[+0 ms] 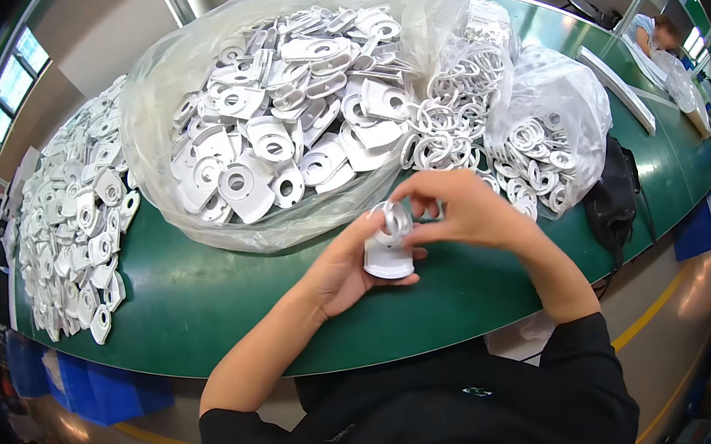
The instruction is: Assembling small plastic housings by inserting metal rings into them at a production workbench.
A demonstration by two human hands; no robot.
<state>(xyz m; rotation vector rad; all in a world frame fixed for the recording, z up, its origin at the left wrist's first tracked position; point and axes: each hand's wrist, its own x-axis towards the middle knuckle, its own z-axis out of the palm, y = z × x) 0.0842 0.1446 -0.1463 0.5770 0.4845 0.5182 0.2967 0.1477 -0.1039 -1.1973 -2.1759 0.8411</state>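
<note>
My left hand (347,266) is closed round a white plastic housing piece (388,261), flat with a round opening at its upper end. A white ring (396,218) stands tilted at that opening, pinched between the thumb and fingers of my right hand (458,211). The ring touches or nearly touches the housing; whether it sits inside the opening I cannot tell. Behind my hands, a large clear plastic bag (262,239) lies open, full of similar white housings (273,140). Loose white rings (441,131) spill out to its right.
Stacked white pieces (83,225) heap up at the left of the green table (235,313). On the right are a smaller bag of rings (568,104), a black pouch (612,204) and a long white strip (619,88). Another person (656,34) sits at the far right.
</note>
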